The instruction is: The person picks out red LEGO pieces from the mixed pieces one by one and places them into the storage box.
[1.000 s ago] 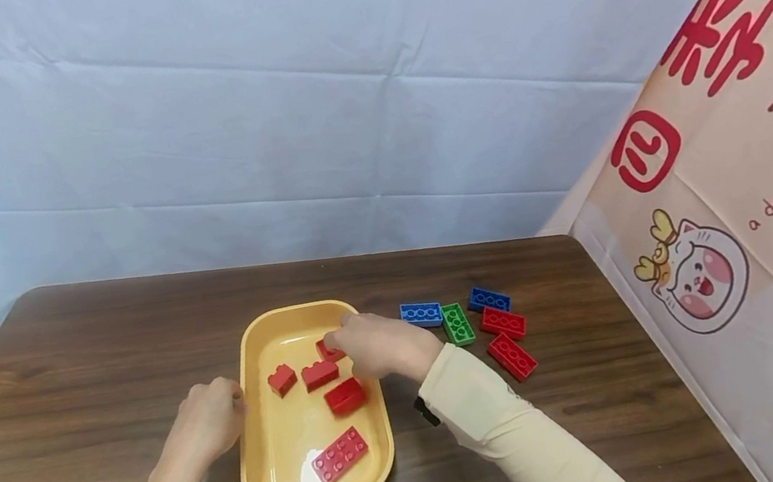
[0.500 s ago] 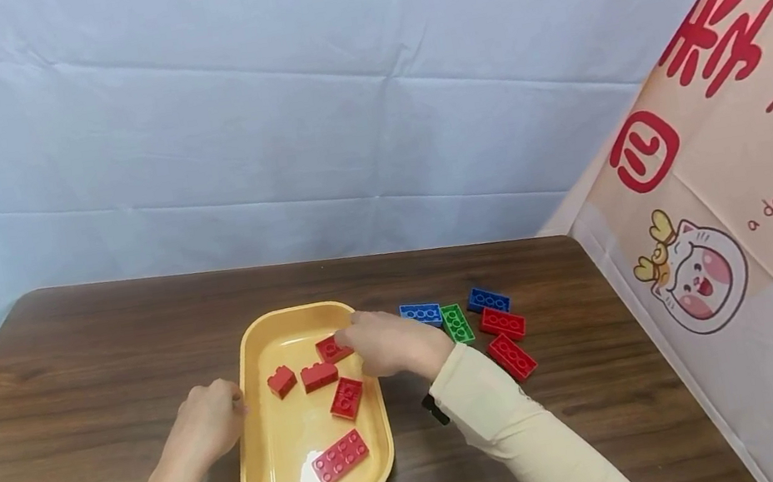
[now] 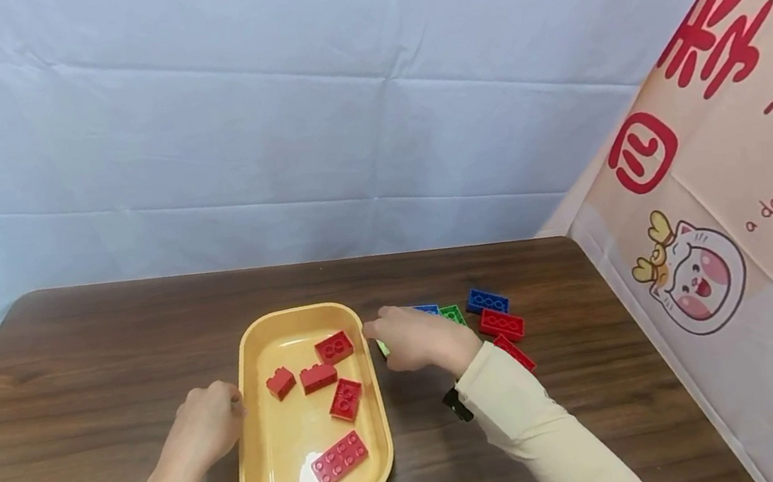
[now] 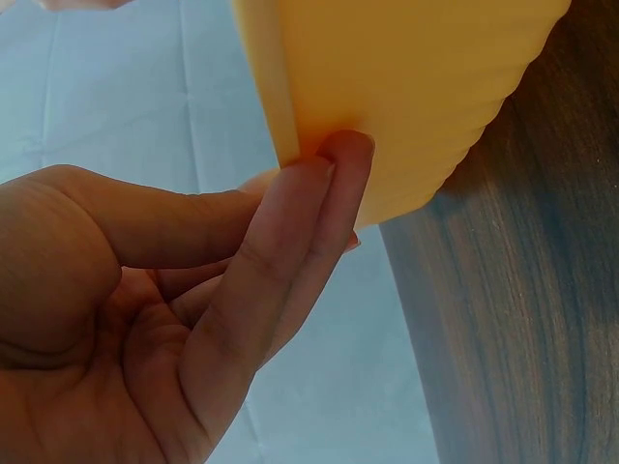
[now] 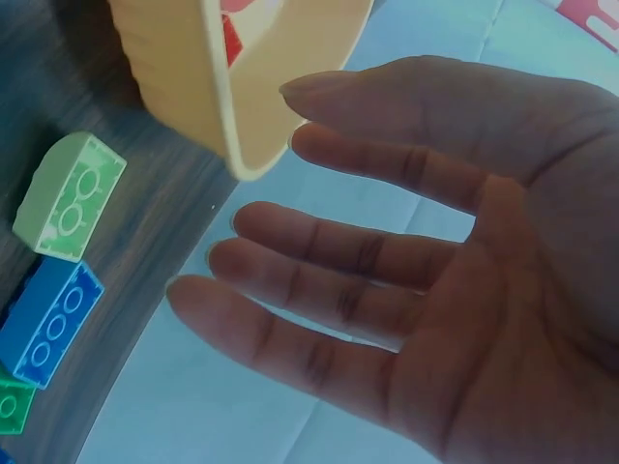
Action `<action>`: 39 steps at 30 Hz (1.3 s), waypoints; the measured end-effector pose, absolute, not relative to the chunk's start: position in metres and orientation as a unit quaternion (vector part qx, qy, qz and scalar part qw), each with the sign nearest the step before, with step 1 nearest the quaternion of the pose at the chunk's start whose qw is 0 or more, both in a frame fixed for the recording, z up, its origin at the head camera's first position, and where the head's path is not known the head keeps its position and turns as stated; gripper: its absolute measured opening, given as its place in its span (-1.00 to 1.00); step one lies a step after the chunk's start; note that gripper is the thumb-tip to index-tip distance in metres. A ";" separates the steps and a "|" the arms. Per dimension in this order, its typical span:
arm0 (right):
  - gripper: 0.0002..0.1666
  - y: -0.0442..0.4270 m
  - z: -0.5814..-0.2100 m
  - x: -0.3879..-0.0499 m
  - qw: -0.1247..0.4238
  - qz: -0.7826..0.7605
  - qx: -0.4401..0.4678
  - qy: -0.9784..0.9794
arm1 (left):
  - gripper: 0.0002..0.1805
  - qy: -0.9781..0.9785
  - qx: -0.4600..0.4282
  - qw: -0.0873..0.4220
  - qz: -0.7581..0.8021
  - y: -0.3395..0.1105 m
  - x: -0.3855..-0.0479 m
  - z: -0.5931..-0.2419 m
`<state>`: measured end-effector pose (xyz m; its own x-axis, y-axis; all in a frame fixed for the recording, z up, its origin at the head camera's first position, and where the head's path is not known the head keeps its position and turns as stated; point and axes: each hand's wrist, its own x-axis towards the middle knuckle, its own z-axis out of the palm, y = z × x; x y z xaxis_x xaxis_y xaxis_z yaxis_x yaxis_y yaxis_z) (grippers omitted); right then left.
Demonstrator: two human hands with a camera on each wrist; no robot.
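Observation:
My left hand (image 3: 202,429) pinches the left rim of the yellow tray (image 3: 247,474); in the left wrist view the fingers (image 4: 290,208) and thumb meet at the tray's edge (image 4: 387,87). Several red bricks lie in the tray, among them a long studded one (image 3: 340,460) near its front end. My right hand (image 3: 420,338) hovers just outside the tray's right rim. In the right wrist view that hand (image 5: 406,261) has its fingers extended and holds nothing. A light green brick (image 5: 73,198) and a blue brick (image 5: 53,324) show beside it.
Right of the tray on the brown table (image 3: 107,344) are a blue brick (image 3: 487,301), a red brick (image 3: 502,325), another red brick (image 3: 515,353) and a green brick (image 3: 453,314), partly covered by my right hand. A pale cloth (image 3: 225,132) hangs behind the table.
My right hand has moved right, out of the tray, letting go of a red brick there. Another red brick in the tray has tipped over. My left hand has stayed on the rim.

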<state>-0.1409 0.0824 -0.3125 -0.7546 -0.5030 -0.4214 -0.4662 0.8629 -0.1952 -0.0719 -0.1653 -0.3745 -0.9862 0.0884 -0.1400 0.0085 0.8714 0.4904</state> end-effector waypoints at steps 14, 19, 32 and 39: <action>-0.51 0.118 -0.321 -0.145 0.245 -0.045 -0.236 0.939 | -0.79 0.966 0.023 0.087 0.244 -0.165 -0.072 -0.373; -0.48 0.132 -0.323 -0.145 0.250 -0.055 -0.224 0.940 | -0.79 0.965 0.020 0.088 0.247 -0.165 -0.071 -0.374; -0.52 0.171 -0.321 -0.148 0.238 -0.075 -0.222 0.943 | -0.81 0.964 0.023 0.090 0.249 -0.165 -0.071 -0.373; -0.51 0.189 -0.325 -0.152 0.242 -0.076 -0.214 0.943 | -0.81 0.964 0.024 0.087 0.249 -0.164 -0.071 -0.373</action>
<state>-0.1519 0.1888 -0.3247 -0.7918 -0.4401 -0.4235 -0.3671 0.8971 -0.2459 -0.0714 -0.1644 -0.3727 -0.9836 0.0892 -0.1568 0.0019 0.8744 0.4852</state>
